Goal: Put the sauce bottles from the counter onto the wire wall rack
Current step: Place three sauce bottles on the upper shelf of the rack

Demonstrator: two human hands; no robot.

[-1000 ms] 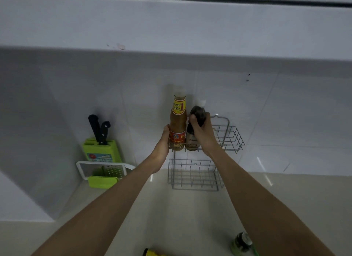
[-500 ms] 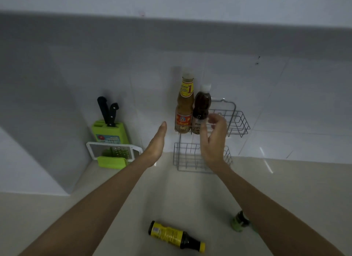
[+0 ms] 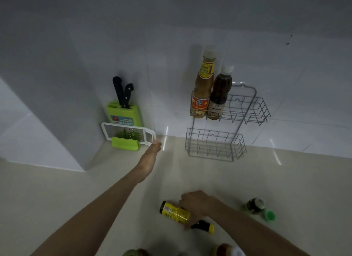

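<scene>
Right hand (image 3: 198,205) clamped over a yellow-labelled bottle (image 3: 175,213) lying on its side on the near tabletop (image 3: 57,194). Left hand (image 3: 150,156) empty, fingers extended flat, hovering. Two bottles, tan (image 3: 202,89) and dark (image 3: 219,95), stand touching in the rack's (image 3: 245,110) upper basket, left end.

Two bare forearms reach forward from the bottom of the view. The left arm stretches out nearly straight, rising toward the upper middle. The left hand (image 3: 150,156) is flat and seen edge-on, fingers together and extended, holding nothing. The right arm comes in from the lower right, bent inward at the wrist. The right hand (image 3: 198,204) sits lower and nearer than the left, knuckles up, fingers curled down around a bottle (image 3: 174,213) lying beneath its palm.
</scene>
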